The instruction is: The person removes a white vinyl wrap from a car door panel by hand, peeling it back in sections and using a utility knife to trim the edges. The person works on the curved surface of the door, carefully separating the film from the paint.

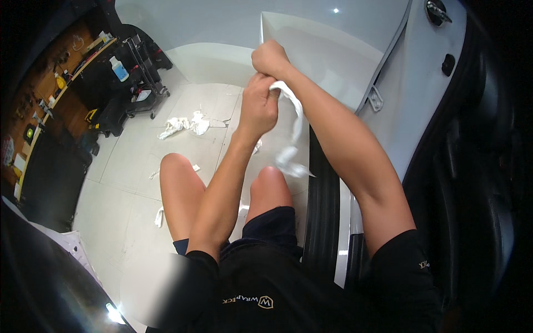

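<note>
My left hand [259, 106] is closed in a fist around a twisted strip of thin white film [298, 114]. The strip curls out by the thumb and hangs down to the right, its loose end blurred near my knee. Just above and touching or nearly touching it, my right hand [271, 59] is also closed, with its knuckles up; what its fingers hold is hidden. Both hands are in front of the lower part of a pale grey car door panel [222, 61]. A thin upright white edge [262, 28] rises from behind the right hand.
Crumpled white film scraps [191, 123] lie on the pale tiled floor [125, 191]. A black door sill [323, 211] runs beside my right knee, with a door latch [438, 12] higher up. At left stand a wheeled cart [145, 97], a spray bottle [118, 69] and a cluttered workbench [69, 83].
</note>
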`<state>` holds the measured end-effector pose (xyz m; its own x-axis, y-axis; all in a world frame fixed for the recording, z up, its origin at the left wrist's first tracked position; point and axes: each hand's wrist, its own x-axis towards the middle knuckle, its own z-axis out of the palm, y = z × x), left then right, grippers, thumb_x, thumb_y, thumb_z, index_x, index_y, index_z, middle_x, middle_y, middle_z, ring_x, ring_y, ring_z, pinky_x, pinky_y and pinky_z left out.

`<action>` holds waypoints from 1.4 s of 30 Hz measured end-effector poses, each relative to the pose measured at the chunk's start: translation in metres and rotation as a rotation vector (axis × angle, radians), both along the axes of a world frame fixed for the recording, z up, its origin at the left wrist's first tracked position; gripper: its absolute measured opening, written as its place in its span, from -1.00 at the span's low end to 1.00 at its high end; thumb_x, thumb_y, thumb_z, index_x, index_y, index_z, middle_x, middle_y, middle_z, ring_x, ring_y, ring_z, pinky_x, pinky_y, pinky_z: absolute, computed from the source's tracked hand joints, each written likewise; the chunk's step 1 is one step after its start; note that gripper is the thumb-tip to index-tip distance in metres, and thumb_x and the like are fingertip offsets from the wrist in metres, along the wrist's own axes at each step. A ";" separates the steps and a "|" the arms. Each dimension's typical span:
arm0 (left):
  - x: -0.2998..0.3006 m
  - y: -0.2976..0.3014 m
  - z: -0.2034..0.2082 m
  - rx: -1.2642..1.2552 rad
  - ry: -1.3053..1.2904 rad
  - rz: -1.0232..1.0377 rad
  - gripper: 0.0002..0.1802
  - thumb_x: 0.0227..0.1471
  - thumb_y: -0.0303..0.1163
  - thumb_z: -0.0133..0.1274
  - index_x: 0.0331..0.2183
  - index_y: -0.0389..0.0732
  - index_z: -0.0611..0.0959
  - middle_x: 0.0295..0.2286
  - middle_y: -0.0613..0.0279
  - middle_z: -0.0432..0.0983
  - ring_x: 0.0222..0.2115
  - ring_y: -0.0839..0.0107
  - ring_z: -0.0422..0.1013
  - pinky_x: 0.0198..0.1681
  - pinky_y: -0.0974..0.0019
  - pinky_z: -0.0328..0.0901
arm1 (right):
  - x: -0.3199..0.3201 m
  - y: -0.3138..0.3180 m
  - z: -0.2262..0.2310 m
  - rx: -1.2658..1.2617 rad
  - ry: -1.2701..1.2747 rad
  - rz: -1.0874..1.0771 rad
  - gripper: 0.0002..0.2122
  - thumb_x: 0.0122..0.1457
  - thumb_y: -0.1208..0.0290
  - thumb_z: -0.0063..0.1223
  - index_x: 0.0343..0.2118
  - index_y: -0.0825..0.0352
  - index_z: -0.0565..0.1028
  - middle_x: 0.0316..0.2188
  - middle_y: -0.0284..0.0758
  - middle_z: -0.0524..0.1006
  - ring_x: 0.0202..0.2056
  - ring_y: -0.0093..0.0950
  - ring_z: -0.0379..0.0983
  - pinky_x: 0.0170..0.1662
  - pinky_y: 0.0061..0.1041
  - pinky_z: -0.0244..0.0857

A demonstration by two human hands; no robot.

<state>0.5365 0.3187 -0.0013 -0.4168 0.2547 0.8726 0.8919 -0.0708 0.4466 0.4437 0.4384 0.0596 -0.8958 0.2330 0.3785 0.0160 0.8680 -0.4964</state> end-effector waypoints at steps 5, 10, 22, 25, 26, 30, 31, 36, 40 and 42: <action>0.020 -0.007 -0.010 -0.001 0.038 0.000 -0.87 0.04 -0.56 0.03 -0.32 -0.28 0.63 -0.31 -0.01 0.53 -0.15 -0.07 0.38 -0.04 0.03 0.26 | 0.044 -0.007 0.000 0.330 -0.011 0.055 -0.73 0.10 0.39 0.01 -0.31 0.50 0.63 -0.28 0.06 0.64 -0.20 -0.05 0.62 -0.10 -0.21 0.50; 0.039 -0.011 -0.022 -0.038 0.063 -0.027 -0.90 -0.02 -0.59 0.02 -0.38 -0.27 0.60 -0.33 0.00 0.51 -0.17 -0.07 0.38 -0.04 0.02 0.28 | 0.073 -0.004 -0.016 0.197 0.073 0.070 -0.72 0.15 0.41 -0.10 -0.33 0.53 0.60 -0.36 0.13 0.62 -0.26 0.03 0.60 -0.14 -0.13 0.48; 0.094 -0.028 -0.032 -0.149 0.122 -0.095 -0.91 -0.09 -0.59 0.06 -0.41 -0.30 0.56 -0.33 -0.04 0.48 -0.17 -0.10 0.38 -0.02 0.01 0.27 | 0.149 -0.020 -0.034 -0.362 0.137 0.015 -0.72 0.21 0.34 -0.07 -0.34 0.53 0.54 -0.46 0.12 0.58 -0.35 0.04 0.56 -0.25 -0.09 0.39; 0.106 -0.034 -0.033 -0.146 0.136 -0.163 -0.93 -0.10 -0.57 0.06 -0.49 -0.30 0.48 -0.40 -0.04 0.43 -0.21 -0.09 0.36 -0.03 0.01 0.25 | 0.162 -0.019 -0.044 -0.431 0.122 0.033 -0.73 0.23 0.33 -0.06 -0.36 0.51 0.52 -0.54 0.01 0.55 -0.45 -0.07 0.53 -0.33 -0.14 0.34; 0.109 -0.034 -0.032 -0.160 0.152 -0.185 -0.93 -0.11 -0.58 0.06 -0.49 -0.30 0.48 -0.40 -0.03 0.42 -0.21 -0.08 0.36 -0.02 0.01 0.25 | 0.164 -0.015 -0.048 -0.475 0.105 0.043 -0.73 0.24 0.33 -0.05 -0.35 0.50 0.52 -0.57 -0.05 0.54 -0.49 -0.14 0.51 -0.37 -0.17 0.32; 0.122 -0.035 -0.035 -0.204 0.205 -0.237 -0.88 -0.19 -0.60 0.08 -0.48 -0.29 0.47 -0.43 0.00 0.40 -0.20 -0.05 0.36 0.00 0.01 0.25 | 0.190 -0.014 -0.051 -0.775 0.087 0.163 -0.89 0.30 0.44 -0.08 -0.31 0.36 0.44 -0.70 -0.57 0.23 -0.71 -0.72 0.05 -0.64 -0.57 -0.09; 0.125 -0.032 -0.035 -0.210 0.223 -0.247 -0.86 -0.21 -0.60 0.09 -0.48 -0.28 0.47 -0.43 0.02 0.40 -0.20 -0.04 0.36 0.01 0.01 0.25 | 0.197 -0.010 -0.052 -0.785 0.084 0.174 -0.86 0.29 0.42 -0.08 -0.31 0.38 0.45 -0.69 -0.54 0.26 -0.70 -0.69 0.10 -0.63 -0.54 -0.04; 0.140 -0.029 -0.038 -0.197 0.247 -0.307 -0.76 -0.36 -0.57 0.12 -0.49 -0.25 0.46 -0.45 0.09 0.39 -0.20 -0.01 0.38 0.05 0.02 0.25 | 0.224 -0.009 -0.054 -0.944 0.072 0.215 -0.85 0.32 0.42 -0.10 -0.30 0.39 0.45 -0.69 -0.54 0.26 -0.70 -0.69 0.11 -0.63 -0.56 -0.03; 0.150 -0.033 -0.042 -0.235 0.272 -0.372 -0.74 -0.43 -0.58 0.11 -0.51 -0.24 0.45 -0.47 0.11 0.36 -0.24 0.02 0.37 0.04 0.03 0.24 | 0.249 -0.019 -0.047 -1.021 0.022 0.193 -0.87 0.36 0.43 -0.12 -0.26 0.37 0.42 -0.69 -0.58 0.20 -0.69 -0.73 0.05 -0.63 -0.59 -0.07; 0.162 -0.038 -0.043 -0.267 0.273 -0.439 -0.75 -0.43 -0.58 0.13 -0.53 -0.23 0.45 -0.49 0.13 0.35 -0.27 0.06 0.36 0.00 0.06 0.25 | 0.265 -0.024 -0.048 -1.096 0.010 0.190 -0.88 0.37 0.42 -0.12 -0.25 0.36 0.41 -0.69 -0.58 0.18 -0.69 -0.74 0.03 -0.63 -0.59 -0.08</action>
<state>0.6988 0.2806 -0.0448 0.0088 0.5785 0.8156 0.8898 -0.3767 0.2576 0.7085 0.4146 0.0115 -0.9504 0.3051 0.0596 -0.0792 -0.0524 -0.9955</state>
